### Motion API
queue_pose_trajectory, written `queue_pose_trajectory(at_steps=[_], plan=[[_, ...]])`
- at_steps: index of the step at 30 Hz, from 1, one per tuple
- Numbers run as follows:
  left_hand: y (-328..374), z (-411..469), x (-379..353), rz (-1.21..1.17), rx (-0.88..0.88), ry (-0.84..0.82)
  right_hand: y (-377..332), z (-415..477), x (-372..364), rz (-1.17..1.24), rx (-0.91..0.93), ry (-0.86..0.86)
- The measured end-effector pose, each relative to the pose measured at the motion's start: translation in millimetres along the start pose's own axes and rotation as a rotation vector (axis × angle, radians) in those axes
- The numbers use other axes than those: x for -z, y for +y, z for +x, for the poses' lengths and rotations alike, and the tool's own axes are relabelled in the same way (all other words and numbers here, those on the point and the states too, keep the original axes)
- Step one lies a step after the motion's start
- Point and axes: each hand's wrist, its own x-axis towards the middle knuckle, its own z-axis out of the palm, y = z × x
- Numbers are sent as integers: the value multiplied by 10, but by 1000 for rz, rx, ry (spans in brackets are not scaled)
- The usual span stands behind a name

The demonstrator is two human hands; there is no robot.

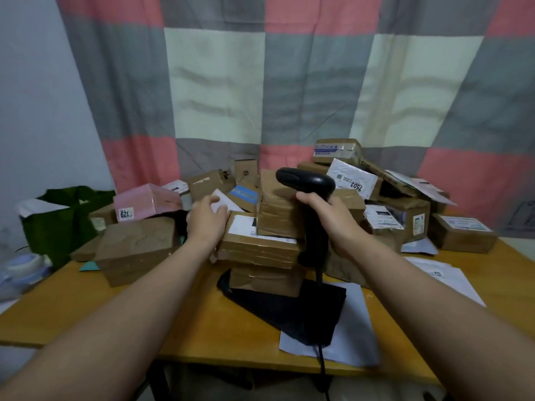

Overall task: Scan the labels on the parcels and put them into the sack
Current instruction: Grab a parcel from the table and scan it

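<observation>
Many parcels [460,235] lie heaped across the far half of your worktop [185,322], most of them brown card with white labels. Dead centre is a short stack [260,247] of taped brown ones, and a further brown parcel [278,218] stands upright on top of it. Your right hand [324,212] is wrapped round the grip of a black scanner [307,180], whose head reaches toward ten o'clock above that upright parcel. Its cable [322,360] drops past the near edge at six o'clock. Your left hand [207,219] sits at nine o'clock of the stack, fingers relaxed and fairly straight, tips touching a flat white parcel [224,202]; it grips nothing that shows. Beneath the stack lies a black poly bag [289,311] over white sheets [357,328]. At ten o'clock of the stack sits a pink box [147,199], with a large brown box [136,247] nearer you. The green sack [63,218] slumps at nine o'clock, at the worktop's left end, well apart from both hands. A checked curtain [260,82] hangs behind at twelve o'clock.
</observation>
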Motion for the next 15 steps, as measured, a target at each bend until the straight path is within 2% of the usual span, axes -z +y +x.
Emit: queue_pose_trajectory(at_steps=[1, 2, 3, 5, 7, 11, 15], plan=[[102, 9, 7, 23, -125, 47, 17, 22, -12, 30, -11, 24], [212, 3, -1, -10, -176, 29, 35, 40, -25, 56, -13, 51], [326, -24, -14, -46, -153, -38, 52, 52, -41, 80, -6, 79], [467, -83, -76, -70, 11, -205, 85, 65, -74, 115, 18, 116], [480, -144, -145, -139, 78, -279, 111, 57, -110, 133, 36, 113], [438, -200, -138, -516, 81, -217, 56, 23, -135, 322, 87, 155], [398, -255, -25, -659, -33, -201, -145, -7, -92, 562, 104, 183]])
